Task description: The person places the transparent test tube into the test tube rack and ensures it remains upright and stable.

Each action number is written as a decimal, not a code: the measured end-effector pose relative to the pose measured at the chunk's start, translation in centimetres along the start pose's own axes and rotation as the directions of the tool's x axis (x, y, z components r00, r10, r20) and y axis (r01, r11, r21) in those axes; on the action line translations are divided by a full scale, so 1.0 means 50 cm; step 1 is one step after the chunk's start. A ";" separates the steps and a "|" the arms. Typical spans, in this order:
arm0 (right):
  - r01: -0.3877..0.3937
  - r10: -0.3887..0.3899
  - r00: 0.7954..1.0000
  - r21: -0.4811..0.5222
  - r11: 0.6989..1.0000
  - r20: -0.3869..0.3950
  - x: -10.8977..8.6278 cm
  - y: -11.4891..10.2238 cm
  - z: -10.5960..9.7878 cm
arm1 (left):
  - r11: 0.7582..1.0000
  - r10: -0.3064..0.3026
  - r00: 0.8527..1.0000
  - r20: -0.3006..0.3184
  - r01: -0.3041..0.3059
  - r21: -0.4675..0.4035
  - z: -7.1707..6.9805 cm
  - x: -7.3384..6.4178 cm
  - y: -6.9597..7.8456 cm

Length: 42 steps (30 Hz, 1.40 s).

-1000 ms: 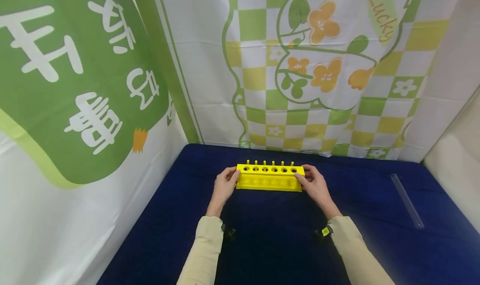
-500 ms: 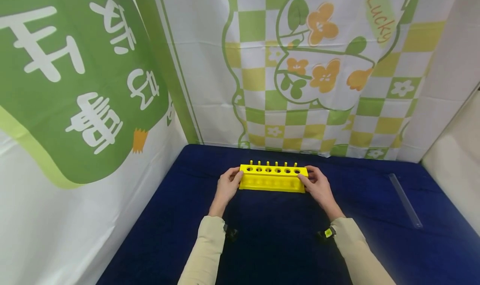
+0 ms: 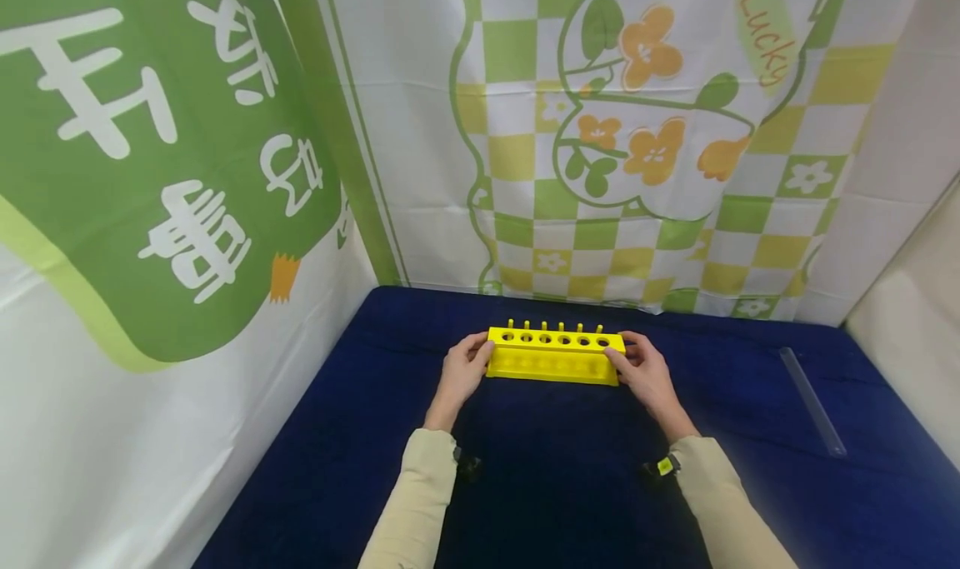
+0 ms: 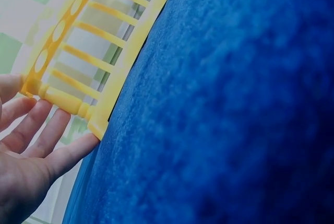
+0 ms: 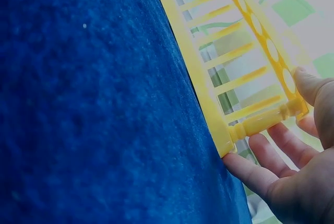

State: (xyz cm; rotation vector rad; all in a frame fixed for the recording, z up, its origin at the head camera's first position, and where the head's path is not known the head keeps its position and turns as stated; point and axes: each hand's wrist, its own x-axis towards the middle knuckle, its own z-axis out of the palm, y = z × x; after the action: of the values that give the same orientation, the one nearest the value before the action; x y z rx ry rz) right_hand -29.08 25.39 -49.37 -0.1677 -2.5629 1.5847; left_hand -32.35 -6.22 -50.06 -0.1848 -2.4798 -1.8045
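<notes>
A yellow test tube rack (image 3: 553, 366) stands near the back of the dark blue cloth, with a row of round holes along its top and upright pegs behind them. My left hand (image 3: 462, 372) grips its left end, thumb at the top front edge. At the opposite end, my right hand (image 3: 647, 377) holds the rack the same way. In the left wrist view, the left fingers (image 4: 55, 130) touch the end post and the base corner. The right wrist view has the right fingers (image 5: 250, 174) against the other end post. The rack's base lies at or just above the cloth.
A long clear strip or tube (image 3: 812, 402) lies on the cloth to the right. Patterned white and green curtains (image 3: 517, 252) hang behind and along the left of the blue-covered table (image 3: 555, 486).
Both hands have shifted the rack a little to the right across the cloth. Their hold on its two ends looks the same.
</notes>
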 end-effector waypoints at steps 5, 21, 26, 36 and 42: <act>0.008 -0.009 1.000 -0.008 1.000 -0.009 0.000 0.007 -0.006 | 1.000 0.003 1.000 0.015 -0.003 -0.003 0.007 -0.003 0.004; 0.011 -0.011 1.000 -0.007 1.000 -0.027 -0.010 0.019 -0.032 | 1.000 0.000 0.998 0.069 -0.001 0.003 0.028 -0.010 0.014; 0.005 -0.006 1.000 -0.015 1.000 -0.028 -0.014 0.022 -0.042 | 1.000 -0.002 0.995 0.098 0.001 0.014 0.034 -0.009 0.016; 0.011 -0.012 0.999 -0.028 1.000 -0.038 -0.018 0.026 -0.056 | 0.998 -0.006 0.991 0.136 -0.002 0.056 0.048 -0.009 0.018; 0.014 -0.016 0.999 -0.040 0.999 -0.044 -0.019 0.029 -0.061 | 0.995 0.003 0.988 0.155 -0.017 0.094 0.053 -0.012 0.021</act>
State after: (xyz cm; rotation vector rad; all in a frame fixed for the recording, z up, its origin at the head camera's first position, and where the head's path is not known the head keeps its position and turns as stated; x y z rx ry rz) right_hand -27.61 28.55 -49.37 -0.1847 -2.5567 1.5082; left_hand -31.56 -3.42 -49.97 -0.3433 -2.6568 -1.7248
